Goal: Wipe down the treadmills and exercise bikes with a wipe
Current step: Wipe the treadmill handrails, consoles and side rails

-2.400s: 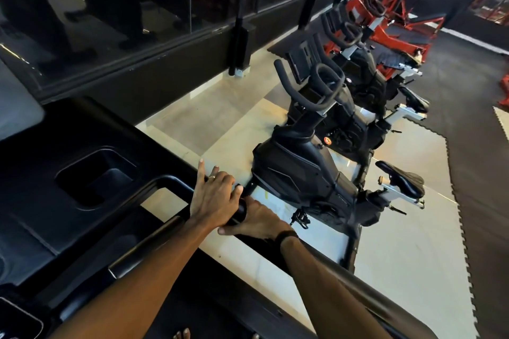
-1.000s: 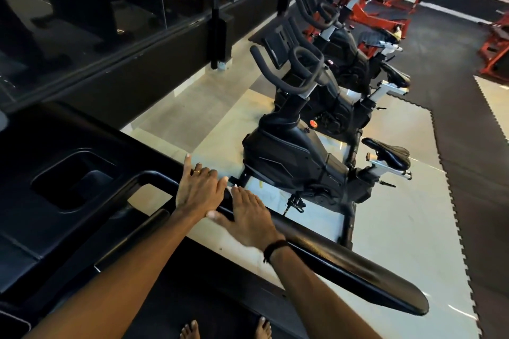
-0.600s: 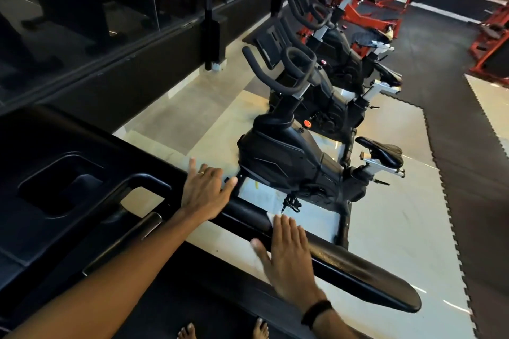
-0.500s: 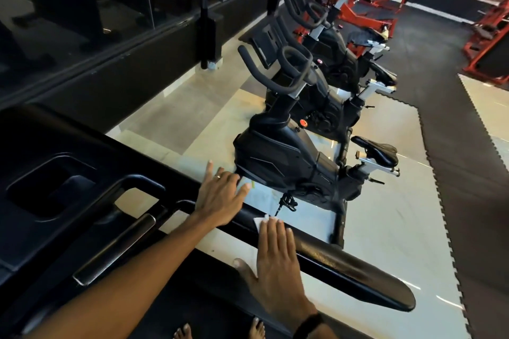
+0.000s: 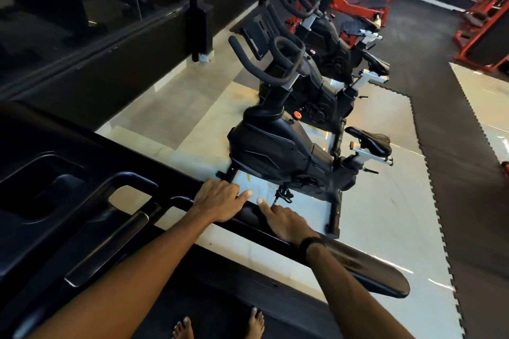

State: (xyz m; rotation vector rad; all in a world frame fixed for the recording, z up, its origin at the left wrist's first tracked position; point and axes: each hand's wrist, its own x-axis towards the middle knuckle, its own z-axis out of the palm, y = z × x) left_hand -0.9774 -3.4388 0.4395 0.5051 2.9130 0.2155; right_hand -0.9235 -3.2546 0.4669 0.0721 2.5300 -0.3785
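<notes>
Head view: both hands lie on the treadmill handrail (image 5: 358,264), left hand (image 5: 220,201) flat, right hand (image 5: 283,221) curled over it; rail's unwiped length runs rightward; wipe unseen.

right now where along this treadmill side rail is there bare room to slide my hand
The padded handrail is bare from the right hand out to its rounded end. Toward the console it is crowded: the left hand rests beside the right, almost touching it. The pale floor beside the nearest exercise bike is open.
</notes>
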